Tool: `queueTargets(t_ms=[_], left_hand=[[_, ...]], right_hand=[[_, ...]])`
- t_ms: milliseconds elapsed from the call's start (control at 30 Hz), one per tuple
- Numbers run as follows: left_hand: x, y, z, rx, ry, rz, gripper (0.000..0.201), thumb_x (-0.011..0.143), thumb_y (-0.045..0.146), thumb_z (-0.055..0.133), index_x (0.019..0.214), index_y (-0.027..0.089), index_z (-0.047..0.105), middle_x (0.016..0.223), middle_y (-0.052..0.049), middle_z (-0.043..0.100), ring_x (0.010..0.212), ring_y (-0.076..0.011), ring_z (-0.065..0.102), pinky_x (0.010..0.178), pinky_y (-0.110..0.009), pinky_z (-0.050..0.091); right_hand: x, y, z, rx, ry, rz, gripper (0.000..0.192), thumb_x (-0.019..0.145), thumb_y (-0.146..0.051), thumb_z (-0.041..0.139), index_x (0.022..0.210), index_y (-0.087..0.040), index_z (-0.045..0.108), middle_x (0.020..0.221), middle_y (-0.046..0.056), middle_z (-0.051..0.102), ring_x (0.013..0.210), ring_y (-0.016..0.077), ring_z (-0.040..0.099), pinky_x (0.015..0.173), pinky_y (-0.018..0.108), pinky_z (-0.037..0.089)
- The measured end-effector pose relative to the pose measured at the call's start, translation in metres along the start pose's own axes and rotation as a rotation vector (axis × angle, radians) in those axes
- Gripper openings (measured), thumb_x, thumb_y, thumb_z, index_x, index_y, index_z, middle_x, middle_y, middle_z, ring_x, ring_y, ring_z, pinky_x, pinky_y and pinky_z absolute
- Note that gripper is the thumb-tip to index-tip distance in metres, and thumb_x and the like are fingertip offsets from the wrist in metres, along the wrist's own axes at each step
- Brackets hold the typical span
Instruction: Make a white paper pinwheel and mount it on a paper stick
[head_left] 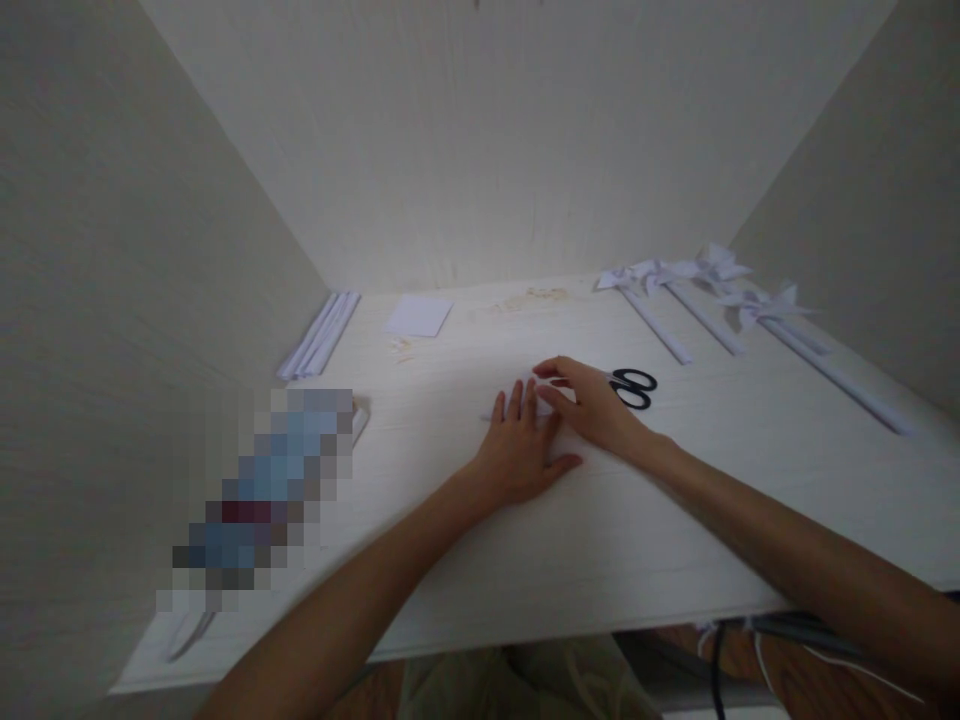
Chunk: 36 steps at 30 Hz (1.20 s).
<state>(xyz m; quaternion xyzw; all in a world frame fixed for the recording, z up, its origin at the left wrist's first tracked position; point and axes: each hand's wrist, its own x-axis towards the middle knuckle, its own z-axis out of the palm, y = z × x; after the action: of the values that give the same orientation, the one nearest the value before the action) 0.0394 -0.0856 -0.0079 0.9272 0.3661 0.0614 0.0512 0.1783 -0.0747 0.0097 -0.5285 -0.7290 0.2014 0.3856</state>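
A small piece of white paper lies on the table under both my hands, and most of it is covered. My left hand rests palm down on it, fingers stretched out and thumb apart. From the right, my right hand reaches over the same paper. Its thumb and bent fingers close at the paper's far edge, beside my left fingertips. Just beyond the right hand are scissors with black handles; the hand hides most of their blades.
Several paper pinwheels on rolled paper sticks lie at the right. A white paper square and a bundle of rolled paper sticks sit at the back left. A pixelated object lies at the left; white walls enclose the table.
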Motion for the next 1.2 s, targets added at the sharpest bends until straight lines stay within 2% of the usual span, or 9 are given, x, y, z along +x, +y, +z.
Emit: queueTargets(t_ms=[133, 267, 333, 500, 567, 667, 800, 1000, 1200], left_hand=[[0.000, 0.002, 0.001, 0.011, -0.010, -0.024, 0.073, 0.076, 0.053, 0.034, 0.131, 0.006, 0.020, 0.139, -0.024, 0.015, 0.127, -0.0375, 0.007, 0.100, -0.052, 0.013], [0.000, 0.003, 0.000, 0.023, -0.024, -0.029, 0.070, 0.076, 0.041, 0.037, 0.131, 0.002, 0.018, 0.139, -0.023, 0.015, 0.128, -0.0354, 0.006, 0.101, -0.049, 0.013], [0.000, 0.001, 0.001, 0.019, -0.024, -0.023, 0.070, 0.075, 0.039, 0.037, 0.131, 0.002, 0.017, 0.139, -0.022, 0.017, 0.128, -0.0334, 0.008, 0.102, -0.048, 0.014], [-0.007, -0.013, 0.000, 0.008, -0.031, 0.024, 0.071, 0.076, 0.041, 0.036, 0.131, 0.001, 0.015, 0.139, -0.021, 0.019, 0.129, -0.0264, 0.012, 0.103, -0.040, 0.018], [-0.015, -0.020, -0.003, 0.018, -0.037, 0.023, 0.070, 0.080, 0.045, 0.031, 0.131, 0.000, 0.017, 0.139, -0.022, 0.018, 0.130, -0.0249, 0.011, 0.103, -0.038, 0.019], [-0.030, -0.028, -0.008, 0.052, -0.020, -0.021, 0.073, 0.081, 0.053, 0.022, 0.130, -0.001, 0.022, 0.138, -0.022, 0.018, 0.129, -0.0243, 0.012, 0.103, -0.038, 0.019], [-0.046, -0.034, -0.011, 0.084, -0.007, -0.049, 0.074, 0.081, 0.055, 0.020, 0.130, 0.001, 0.022, 0.139, -0.020, 0.018, 0.129, -0.0234, 0.013, 0.103, -0.038, 0.021], [-0.049, -0.035, -0.010, 0.084, 0.019, -0.057, 0.072, 0.081, 0.055, 0.021, 0.130, 0.003, 0.024, 0.139, -0.018, 0.020, 0.129, -0.0221, 0.014, 0.103, -0.039, 0.022], [-0.048, -0.035, -0.008, 0.079, -0.003, -0.060, 0.072, 0.081, 0.054, 0.021, 0.131, 0.002, 0.022, 0.139, -0.019, 0.019, 0.129, -0.0230, 0.013, 0.103, -0.039, 0.021]], right_hand=[[-0.028, -0.010, 0.012, -0.049, -0.093, -0.026, 0.033, 0.080, -0.025, 0.045, 0.112, -0.017, 0.046, 0.110, 0.012, 0.056, 0.099, 0.0217, 0.053, 0.086, 0.040, 0.041], [-0.039, -0.007, 0.023, -0.124, -0.141, -0.052, 0.047, 0.083, -0.031, 0.039, 0.126, -0.013, 0.031, 0.134, 0.017, 0.032, 0.125, 0.0227, 0.028, 0.101, 0.043, 0.028], [-0.040, -0.007, 0.024, -0.165, -0.178, -0.060, 0.054, 0.083, -0.035, 0.037, 0.131, -0.012, 0.024, 0.138, 0.017, 0.025, 0.128, 0.0221, 0.021, 0.103, 0.043, 0.025], [-0.039, -0.009, 0.020, -0.225, -0.242, -0.105, 0.067, 0.082, -0.043, 0.039, 0.135, -0.013, 0.012, 0.138, 0.018, 0.025, 0.128, 0.0216, 0.021, 0.103, 0.043, 0.026], [-0.040, -0.007, 0.021, -0.266, -0.242, -0.138, 0.066, 0.082, -0.044, 0.038, 0.135, -0.013, 0.014, 0.138, 0.018, 0.026, 0.128, 0.0223, 0.022, 0.102, 0.043, 0.028], [-0.042, -0.001, 0.024, -0.359, -0.253, -0.189, 0.062, 0.083, -0.045, 0.035, 0.132, -0.007, 0.025, 0.136, 0.020, 0.028, 0.127, 0.0251, 0.024, 0.102, 0.043, 0.029], [-0.042, 0.001, 0.025, -0.461, -0.289, -0.235, 0.063, 0.082, -0.048, 0.035, 0.127, -0.002, 0.036, 0.135, 0.022, 0.030, 0.127, 0.0269, 0.023, 0.102, 0.042, 0.028], [-0.036, -0.007, 0.023, -0.531, -0.325, -0.232, 0.069, 0.077, -0.059, 0.035, 0.132, -0.018, 0.031, 0.138, 0.017, 0.025, 0.128, 0.0319, 0.017, 0.100, 0.048, 0.025], [-0.035, -0.008, 0.024, -0.555, -0.345, -0.208, 0.073, 0.075, -0.063, 0.033, 0.133, -0.019, 0.028, 0.139, 0.017, 0.023, 0.128, 0.0329, 0.015, 0.100, 0.047, 0.024]])
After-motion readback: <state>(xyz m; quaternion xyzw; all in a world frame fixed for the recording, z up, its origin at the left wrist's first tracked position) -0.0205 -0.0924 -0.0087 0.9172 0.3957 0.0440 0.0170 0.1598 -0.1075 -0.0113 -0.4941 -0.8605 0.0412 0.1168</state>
